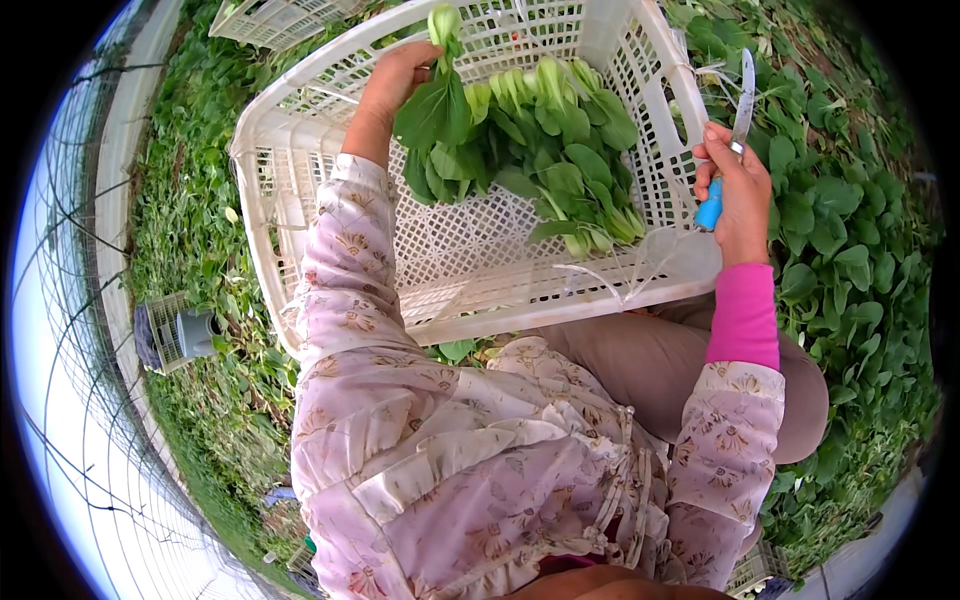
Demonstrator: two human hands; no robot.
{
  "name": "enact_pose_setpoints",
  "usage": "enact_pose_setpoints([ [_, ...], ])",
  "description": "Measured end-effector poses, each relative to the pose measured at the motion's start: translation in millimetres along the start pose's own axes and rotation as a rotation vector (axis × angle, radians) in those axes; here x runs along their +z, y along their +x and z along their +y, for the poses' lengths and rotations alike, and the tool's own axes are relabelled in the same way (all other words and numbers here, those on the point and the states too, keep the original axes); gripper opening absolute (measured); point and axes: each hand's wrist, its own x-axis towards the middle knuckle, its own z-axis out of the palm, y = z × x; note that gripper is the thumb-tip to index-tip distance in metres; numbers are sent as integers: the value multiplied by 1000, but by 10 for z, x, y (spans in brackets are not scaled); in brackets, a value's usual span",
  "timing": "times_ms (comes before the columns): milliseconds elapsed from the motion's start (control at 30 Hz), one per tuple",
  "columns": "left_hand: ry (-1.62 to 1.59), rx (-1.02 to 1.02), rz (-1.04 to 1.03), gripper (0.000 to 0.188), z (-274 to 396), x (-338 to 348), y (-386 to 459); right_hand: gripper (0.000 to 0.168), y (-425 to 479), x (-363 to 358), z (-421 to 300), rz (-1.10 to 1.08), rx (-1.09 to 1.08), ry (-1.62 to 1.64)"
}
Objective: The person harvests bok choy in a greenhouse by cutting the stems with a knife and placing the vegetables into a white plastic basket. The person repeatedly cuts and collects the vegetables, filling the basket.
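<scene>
My left hand (396, 79) grips a head of bok choy (438, 105) over the far left part of a white plastic crate (457, 225). Its pale base points up and away, and its leaves hang towards me. Inside the crate, more bok choy (559, 112) lies in a row with the pale stems at the far side. Another bunch (600, 217) rests at the near right with its stems towards me. My right hand (735, 176), at the crate's right rim, is closed around a knife with a blue handle (709, 205). The curved blade (745, 94) points away from me.
Growing leafy greens (832, 217) stand close on the right. Another white crate (281, 22) is at the far left. A smaller crate (169, 330) with a grey container (196, 332) sits among plants on the left, near a pale ground strip (124, 172). White ties (592, 274) hang from the near rim.
</scene>
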Motion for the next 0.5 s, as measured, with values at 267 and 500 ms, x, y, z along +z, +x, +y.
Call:
enact_pose_setpoints([
  [267,130,-119,19,25,-475,519,18,24,6,-18,-14,1,-2,-4],
  [500,90,-7,1,33,-797,1327,294,24,6,16,-41,39,11,-27],
])
